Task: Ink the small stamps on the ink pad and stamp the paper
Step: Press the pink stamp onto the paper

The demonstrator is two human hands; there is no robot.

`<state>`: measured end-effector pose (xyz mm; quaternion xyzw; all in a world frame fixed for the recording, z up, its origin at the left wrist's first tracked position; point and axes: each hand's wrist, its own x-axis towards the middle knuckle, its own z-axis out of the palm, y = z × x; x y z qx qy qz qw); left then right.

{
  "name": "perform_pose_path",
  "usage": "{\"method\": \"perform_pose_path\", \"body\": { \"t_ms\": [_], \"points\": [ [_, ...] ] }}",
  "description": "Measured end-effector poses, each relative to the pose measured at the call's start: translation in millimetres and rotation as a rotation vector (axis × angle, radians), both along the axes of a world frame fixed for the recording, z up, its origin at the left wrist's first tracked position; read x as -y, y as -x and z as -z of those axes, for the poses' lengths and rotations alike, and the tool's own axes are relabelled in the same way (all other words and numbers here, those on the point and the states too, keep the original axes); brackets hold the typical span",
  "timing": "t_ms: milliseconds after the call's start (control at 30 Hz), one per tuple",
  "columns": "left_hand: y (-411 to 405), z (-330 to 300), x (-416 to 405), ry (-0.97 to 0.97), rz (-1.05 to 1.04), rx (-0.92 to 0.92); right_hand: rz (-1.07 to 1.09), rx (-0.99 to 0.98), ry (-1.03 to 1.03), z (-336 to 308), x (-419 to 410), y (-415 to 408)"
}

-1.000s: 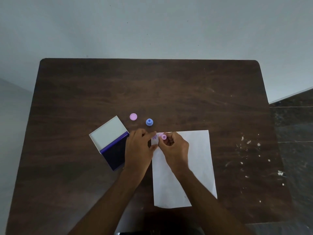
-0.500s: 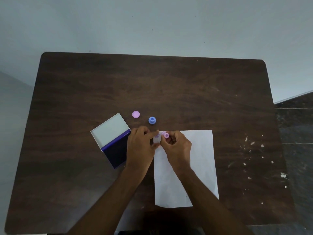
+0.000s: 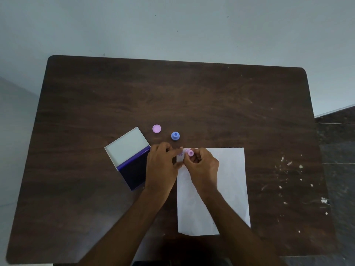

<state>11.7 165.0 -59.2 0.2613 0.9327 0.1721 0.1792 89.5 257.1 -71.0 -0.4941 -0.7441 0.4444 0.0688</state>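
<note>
A white sheet of paper (image 3: 226, 189) lies on the dark wooden table (image 3: 172, 96). My right hand (image 3: 203, 167) pinches a small pink stamp (image 3: 190, 152) upright on the paper's top left corner. A faint purple print (image 3: 180, 154) shows just left of it. My left hand (image 3: 163, 166) rests on the paper's left edge, fingers pointing at the stamp. The ink pad (image 3: 134, 169) lies open to the left, with its white lid (image 3: 126, 148) tipped back. A blue stamp (image 3: 175, 135) and a pink cap (image 3: 156, 128) stand beyond my hands.
White paint flecks (image 3: 299, 169) mark the table's right side. The pale wall (image 3: 172, 25) rises behind the far edge. Dark floor (image 3: 338, 150) shows to the right of the table.
Both hands have stayed at the paper's top left corner with the pink stamp. The view has shifted slightly as my head moved.
</note>
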Motion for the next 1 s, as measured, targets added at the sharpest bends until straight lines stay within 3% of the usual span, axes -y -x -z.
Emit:
{"method": "perform_pose_path", "body": {
  "t_ms": [400, 1000],
  "points": [
    [-0.1, -3.8, -1.5, 0.023, -0.015, 0.015, -0.044, 0.128, 0.131, -12.8, -9.3, 10.5],
    [-0.3, -4.9, 1.0, -0.034, -0.039, 0.022, -0.049, 0.105, 0.150, -19.1, -8.9, 10.9]
  ]
}}
